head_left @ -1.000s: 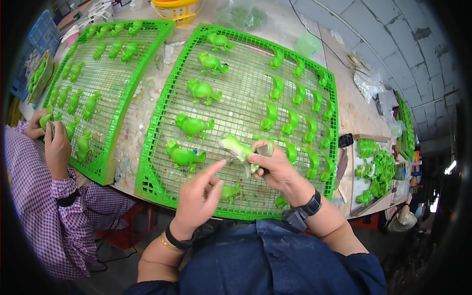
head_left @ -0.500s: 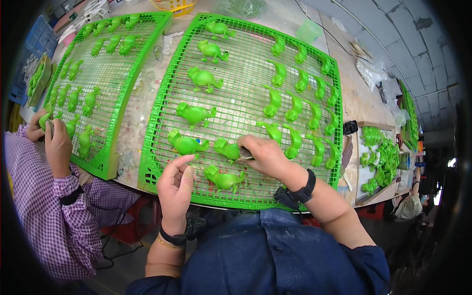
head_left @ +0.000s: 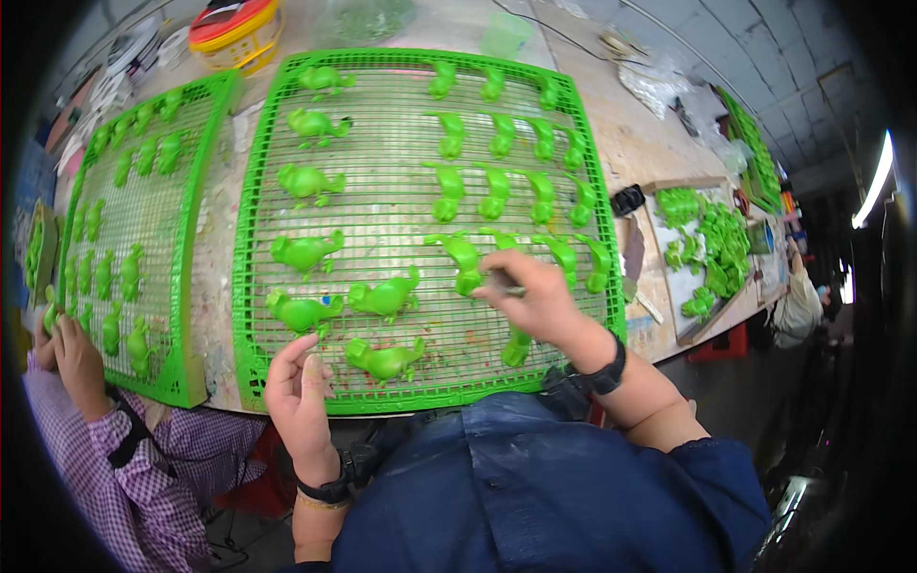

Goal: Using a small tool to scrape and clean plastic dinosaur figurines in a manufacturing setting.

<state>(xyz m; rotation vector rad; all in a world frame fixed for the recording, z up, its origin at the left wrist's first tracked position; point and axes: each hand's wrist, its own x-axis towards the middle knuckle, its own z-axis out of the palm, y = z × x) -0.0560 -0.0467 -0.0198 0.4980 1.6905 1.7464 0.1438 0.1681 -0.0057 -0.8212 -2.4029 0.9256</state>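
You've seven glossy green plastic animal figures (head_left: 304, 251) racked mid-frame, jumbled green heap (head_left: 718, 250) right looks pending; left hand (head_left: 302, 393) empty, right hand (head_left: 531, 302) pinching grey scrap (head_left: 508, 287).

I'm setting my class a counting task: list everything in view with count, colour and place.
Mesh racks: three, green; centre, left, far right
Animal-shaped figures: seven, green, centre rack's left half
Curved pieces: about sixteen, green, centre rack's right half
More figures: over a dozen, green, left rack
Tray: one, pale, right, heaped with green pieces
Bucket: one, yellow and red, top left
Cup: one, pale green, top centre
Lamp: one, white, upper right
Co-worker's hands: two, purple-checked sleeves, left
Small piece: one, greyish, in right fingers
Left hand: one, centre rack's front-left edge
Right hand: one, above centre rack
Blurred clutter: uncountable
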